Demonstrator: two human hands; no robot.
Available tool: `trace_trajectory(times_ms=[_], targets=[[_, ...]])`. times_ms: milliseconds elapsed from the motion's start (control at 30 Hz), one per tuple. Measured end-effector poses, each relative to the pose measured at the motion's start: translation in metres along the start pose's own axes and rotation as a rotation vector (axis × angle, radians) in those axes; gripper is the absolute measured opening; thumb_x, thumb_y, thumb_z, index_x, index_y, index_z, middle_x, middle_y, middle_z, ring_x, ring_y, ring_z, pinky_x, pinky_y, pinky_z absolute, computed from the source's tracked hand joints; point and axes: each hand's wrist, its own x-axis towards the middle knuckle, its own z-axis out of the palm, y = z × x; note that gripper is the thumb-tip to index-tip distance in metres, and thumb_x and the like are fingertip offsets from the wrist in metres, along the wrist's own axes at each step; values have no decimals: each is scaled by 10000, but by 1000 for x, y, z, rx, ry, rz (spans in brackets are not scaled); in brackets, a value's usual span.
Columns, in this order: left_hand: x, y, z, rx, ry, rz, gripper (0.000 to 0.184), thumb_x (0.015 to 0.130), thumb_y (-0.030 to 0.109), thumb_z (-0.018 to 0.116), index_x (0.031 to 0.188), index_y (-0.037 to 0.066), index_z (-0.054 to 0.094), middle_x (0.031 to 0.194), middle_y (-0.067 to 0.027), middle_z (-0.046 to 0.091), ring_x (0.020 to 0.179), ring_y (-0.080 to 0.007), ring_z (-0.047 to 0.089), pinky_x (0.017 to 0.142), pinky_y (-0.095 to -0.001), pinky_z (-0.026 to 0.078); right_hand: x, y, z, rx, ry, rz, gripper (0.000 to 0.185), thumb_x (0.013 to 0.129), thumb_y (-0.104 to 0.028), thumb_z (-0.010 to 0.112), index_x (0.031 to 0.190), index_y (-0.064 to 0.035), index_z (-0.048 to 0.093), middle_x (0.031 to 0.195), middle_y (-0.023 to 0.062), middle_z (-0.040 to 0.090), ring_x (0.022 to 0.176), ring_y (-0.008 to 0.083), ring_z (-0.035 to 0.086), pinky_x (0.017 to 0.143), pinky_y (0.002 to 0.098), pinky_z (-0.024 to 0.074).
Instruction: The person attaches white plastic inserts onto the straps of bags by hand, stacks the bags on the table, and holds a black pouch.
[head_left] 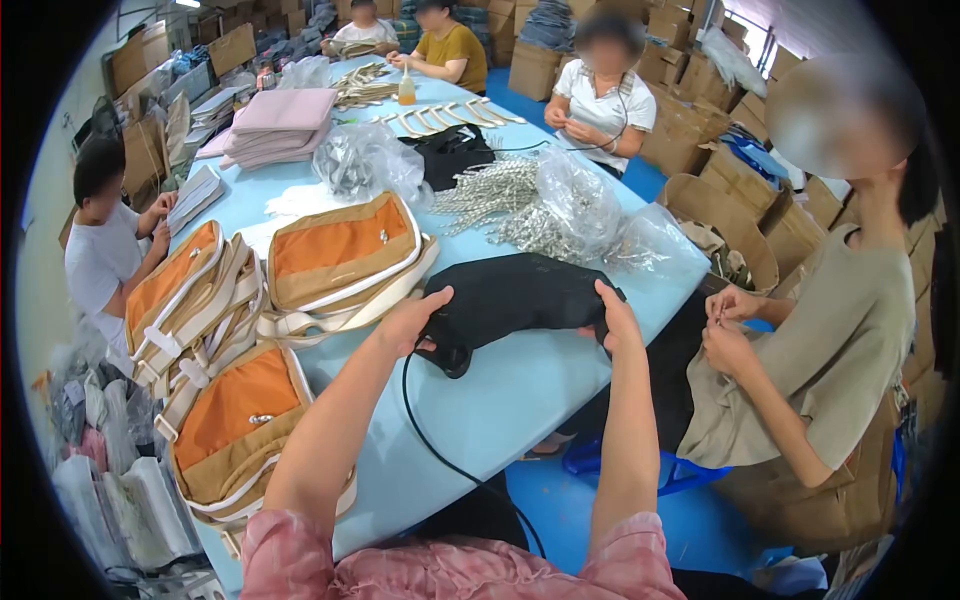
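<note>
A long, soft black fabric item (520,292) is stretched between my hands over the near side of the table; its exact kind does not show. My left hand (424,318) grips its left end, thumb on top, where a rolled or rounded part hangs down. At the right end, my right hand (614,318) pinches the edge, with the fingertips partly hidden beneath. A thin black cable (450,447) runs from near my left hand down past my lap. Close to my left arm lie orange and tan bags (345,238) with cream straps, one of them (240,405) nearest my forearm.
The light blue table (470,420) carries silver chains (490,190), clear plastic bags (365,160), black cloth (445,155), pink folded pieces (275,125) and a glue-like bottle (406,88). Several people sit around it, one close on my right (800,340). Cardboard boxes (770,230) stand behind.
</note>
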Motion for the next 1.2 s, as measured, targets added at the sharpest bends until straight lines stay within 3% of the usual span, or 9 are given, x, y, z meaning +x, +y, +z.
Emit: trace_trajectory(times_ms=[67,267,667,800,867,967,1033,1133,1200], targets=[[-3,-10,1,-31,11,38,404,863,400,553,1059,47,573,893,-47,647,693,-130,608,511,-265,439,-5,6,-2,48,11,7,427,789,-335,635,1088,-46,539,960,124,622,805,261,627,598,412,529],[-60,-30,3,-156,-5,102,311,846,332,597,1008,68,571,830,-18,620,630,-109,548,461,-241,370,-39,29,1,237,-154,-204,367,808,-218,625,1093,-8,531,986,111,620,827,231,629,625,391,538],[-146,-71,-29,-162,300,206,254,842,247,620,1022,84,546,779,22,607,581,-52,506,421,-204,315,-52,73,52,314,-470,-68,362,804,-103,609,1151,-44,520,1038,110,611,880,254,621,663,428,551],[-126,-76,-20,-89,337,305,338,831,240,620,1072,26,519,775,-10,573,600,-87,508,465,-235,398,-54,64,52,188,-426,-150,352,825,-155,618,1140,-24,533,1021,109,622,870,238,625,655,390,545],[-118,-72,-16,187,527,298,458,833,243,603,1161,-32,438,873,-101,590,731,-186,580,607,-297,485,-53,58,50,23,-337,-163,336,824,-227,638,1086,-34,553,949,86,633,793,204,628,618,352,540],[-122,-77,-2,373,873,505,672,806,257,617,1299,-53,282,1166,-289,474,1117,-404,465,965,-378,372,-53,54,50,-167,-166,-135,374,794,-338,676,1027,-66,569,864,49,624,691,164,606,558,310,520],[-144,-67,-10,439,687,345,704,794,227,628,1303,-68,243,1238,-291,399,1090,-417,470,943,-417,391,-58,47,54,-270,-91,-115,486,768,-352,701,1098,-31,547,903,68,596,721,178,590,574,329,508],[-187,-62,-20,568,602,656,602,819,221,600,1284,-40,320,1243,-257,412,1085,-403,475,914,-421,407,-64,49,63,-697,283,-807,614,792,-267,669,1279,10,417,1200,166,507,1020,227,532,796,328,435],[-217,-54,-36,522,583,754,540,812,184,623,1266,6,390,1162,-187,513,1039,-313,531,878,-367,437,-102,24,78,-635,216,-881,524,813,-201,641,1260,-5,450,1201,145,525,1066,210,511,849,311,408]])
